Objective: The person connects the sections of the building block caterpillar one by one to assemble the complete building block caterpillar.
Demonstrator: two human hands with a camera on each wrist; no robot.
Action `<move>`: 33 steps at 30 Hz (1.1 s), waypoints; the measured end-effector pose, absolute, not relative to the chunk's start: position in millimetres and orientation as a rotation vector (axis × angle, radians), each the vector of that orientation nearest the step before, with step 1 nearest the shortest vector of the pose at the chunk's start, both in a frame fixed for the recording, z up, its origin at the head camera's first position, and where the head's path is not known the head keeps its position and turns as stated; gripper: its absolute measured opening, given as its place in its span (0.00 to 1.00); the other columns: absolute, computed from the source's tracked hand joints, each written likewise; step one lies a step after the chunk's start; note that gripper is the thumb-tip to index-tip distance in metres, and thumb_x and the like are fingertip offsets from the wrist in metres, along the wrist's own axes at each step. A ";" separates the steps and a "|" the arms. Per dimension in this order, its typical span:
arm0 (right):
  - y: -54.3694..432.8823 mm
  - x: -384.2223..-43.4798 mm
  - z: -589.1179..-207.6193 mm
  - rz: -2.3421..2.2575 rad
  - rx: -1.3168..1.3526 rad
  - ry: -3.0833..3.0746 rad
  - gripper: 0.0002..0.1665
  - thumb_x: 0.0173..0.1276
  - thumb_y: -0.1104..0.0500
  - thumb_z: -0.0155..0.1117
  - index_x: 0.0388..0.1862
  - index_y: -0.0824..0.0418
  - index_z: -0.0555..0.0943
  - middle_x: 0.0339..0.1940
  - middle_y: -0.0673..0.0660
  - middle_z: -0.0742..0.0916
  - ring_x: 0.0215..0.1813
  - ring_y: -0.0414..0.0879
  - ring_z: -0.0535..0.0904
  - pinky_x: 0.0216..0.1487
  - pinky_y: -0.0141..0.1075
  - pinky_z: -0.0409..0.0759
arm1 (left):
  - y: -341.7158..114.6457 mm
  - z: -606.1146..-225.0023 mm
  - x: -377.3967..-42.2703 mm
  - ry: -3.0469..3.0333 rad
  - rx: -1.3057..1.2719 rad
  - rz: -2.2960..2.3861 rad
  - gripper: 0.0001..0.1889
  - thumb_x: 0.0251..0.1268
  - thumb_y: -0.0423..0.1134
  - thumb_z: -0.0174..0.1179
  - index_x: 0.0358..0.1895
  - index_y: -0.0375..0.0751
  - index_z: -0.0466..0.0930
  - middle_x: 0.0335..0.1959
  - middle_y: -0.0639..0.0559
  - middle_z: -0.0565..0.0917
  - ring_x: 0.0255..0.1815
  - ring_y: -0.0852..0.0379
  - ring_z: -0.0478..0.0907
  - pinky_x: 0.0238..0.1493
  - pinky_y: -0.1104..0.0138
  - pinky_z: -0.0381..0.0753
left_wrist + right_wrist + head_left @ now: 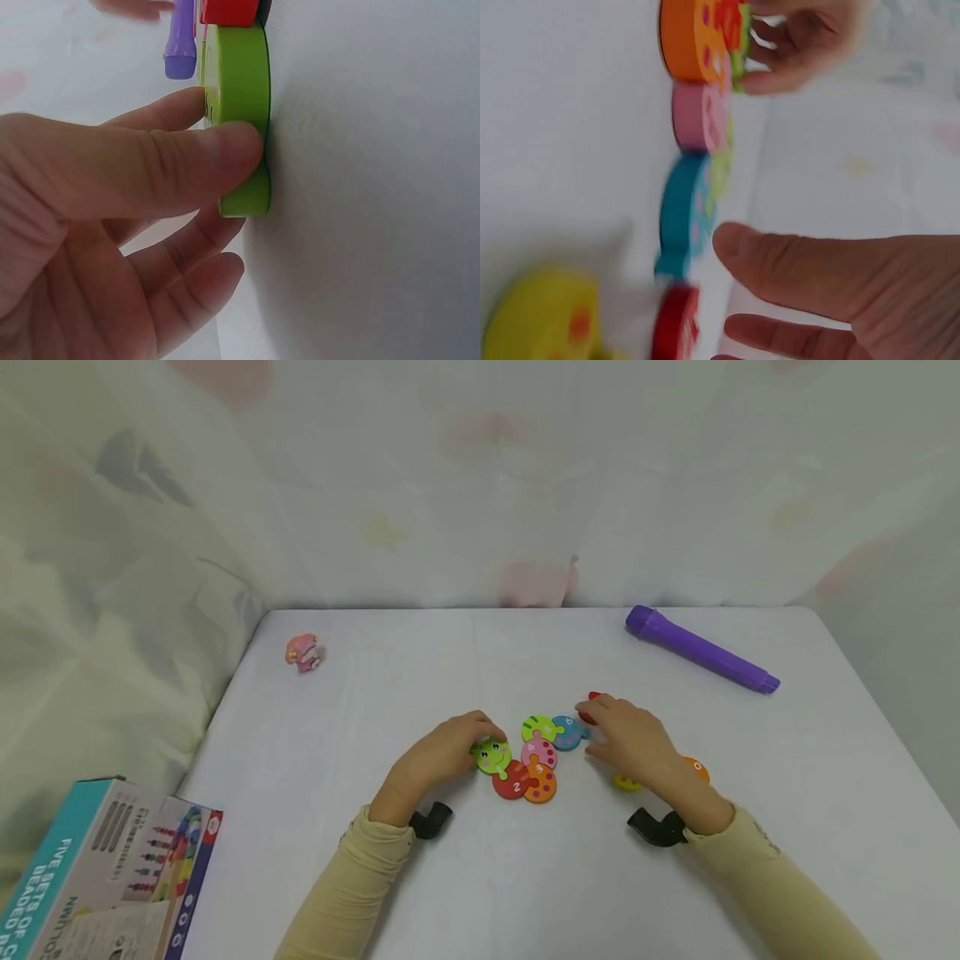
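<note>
Thumb and fingers of my left hand (442, 749) pinch a green caterpillar-head puzzle piece (244, 71) by its edges, low at the white table. Beside that head, a curving chain runs through a red piece (512, 780), an orange piece (542, 785), a pink piece (534, 752), a light green piece (536, 727) and a blue piece (567, 735). My right hand (637, 739) hovers past the blue end with thumb and fingers apart. Another red piece (673, 326) lies near its fingertips. Partly hidden under that hand is a yellow piece (544, 315).
Right of the right forearm, an orange piece (699, 768) peeks out. A purple microphone-shaped tube (701, 650) lies at the back right. Toward the back left sits a small pink figurine (303, 652). A printed toy box (112, 868) stands at the front left.
</note>
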State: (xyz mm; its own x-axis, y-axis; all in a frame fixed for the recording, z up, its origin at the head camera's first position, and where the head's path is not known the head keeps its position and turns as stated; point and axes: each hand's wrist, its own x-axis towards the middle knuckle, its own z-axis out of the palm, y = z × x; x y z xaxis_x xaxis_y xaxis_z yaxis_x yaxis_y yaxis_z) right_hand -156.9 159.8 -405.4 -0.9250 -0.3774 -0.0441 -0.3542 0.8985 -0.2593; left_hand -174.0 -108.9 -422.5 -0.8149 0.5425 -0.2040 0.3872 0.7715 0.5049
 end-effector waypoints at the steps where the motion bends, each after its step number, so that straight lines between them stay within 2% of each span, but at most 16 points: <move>1: 166.0 -153.3 -402.8 -0.379 -0.545 2.979 0.34 0.50 0.54 0.73 0.56 0.62 0.75 0.52 0.61 0.79 0.51 0.57 0.76 0.45 0.51 0.77 | -108.9 -422.2 -174.5 2.629 0.712 0.642 0.23 0.55 0.21 0.54 0.51 0.49 0.80 0.51 0.55 0.75 0.54 0.57 0.71 0.55 0.64 0.73; 8: 200.4 -124.4 -407.2 -0.334 -0.489 3.012 0.36 0.41 0.45 0.77 0.46 0.64 0.79 0.41 0.59 0.80 0.38 0.52 0.75 0.31 0.42 0.77 | -109.5 -420.9 -177.4 2.635 0.708 0.630 0.23 0.55 0.21 0.55 0.51 0.49 0.79 0.51 0.55 0.75 0.54 0.58 0.71 0.55 0.64 0.73; 10: 204.3 -119.6 -413.2 -0.328 -0.516 3.026 0.37 0.39 0.45 0.78 0.46 0.64 0.79 0.40 0.58 0.79 0.36 0.50 0.74 0.30 0.41 0.76 | -109.5 -421.1 -177.9 2.635 0.701 0.631 0.23 0.55 0.21 0.55 0.51 0.49 0.79 0.51 0.55 0.75 0.53 0.58 0.71 0.54 0.64 0.73; 16: 206.3 -117.4 -422.5 -0.336 -0.538 3.047 0.36 0.40 0.50 0.78 0.50 0.59 0.79 0.42 0.60 0.78 0.37 0.52 0.74 0.30 0.42 0.76 | -109.0 -423.1 -177.0 2.622 0.698 0.651 0.24 0.54 0.20 0.55 0.51 0.49 0.79 0.51 0.54 0.75 0.53 0.57 0.71 0.55 0.64 0.73; 23: 206.1 -118.7 -425.5 -0.278 -0.576 3.031 0.34 0.39 0.47 0.78 0.48 0.56 0.81 0.45 0.57 0.82 0.42 0.53 0.72 0.37 0.46 0.74 | -109.4 -425.2 -174.5 2.616 0.736 0.668 0.24 0.52 0.19 0.54 0.50 0.47 0.80 0.50 0.54 0.76 0.52 0.57 0.72 0.54 0.64 0.73; 33: 195.6 -135.2 -426.0 -0.344 -0.615 3.055 0.35 0.42 0.48 0.77 0.51 0.58 0.80 0.47 0.58 0.81 0.46 0.55 0.73 0.42 0.51 0.74 | -109.7 -422.3 -173.3 2.636 0.758 0.669 0.23 0.54 0.20 0.55 0.50 0.47 0.80 0.50 0.54 0.76 0.52 0.57 0.72 0.54 0.64 0.73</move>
State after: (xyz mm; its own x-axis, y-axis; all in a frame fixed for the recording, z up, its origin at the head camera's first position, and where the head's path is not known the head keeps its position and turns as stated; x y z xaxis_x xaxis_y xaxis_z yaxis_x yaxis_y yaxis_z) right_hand -135.2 195.6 -426.0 -0.9231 -0.3828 0.0370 -0.3814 0.8990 -0.2153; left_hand -173.3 -109.7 -422.3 -0.8091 0.5632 -0.1680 0.4149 0.7498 0.5154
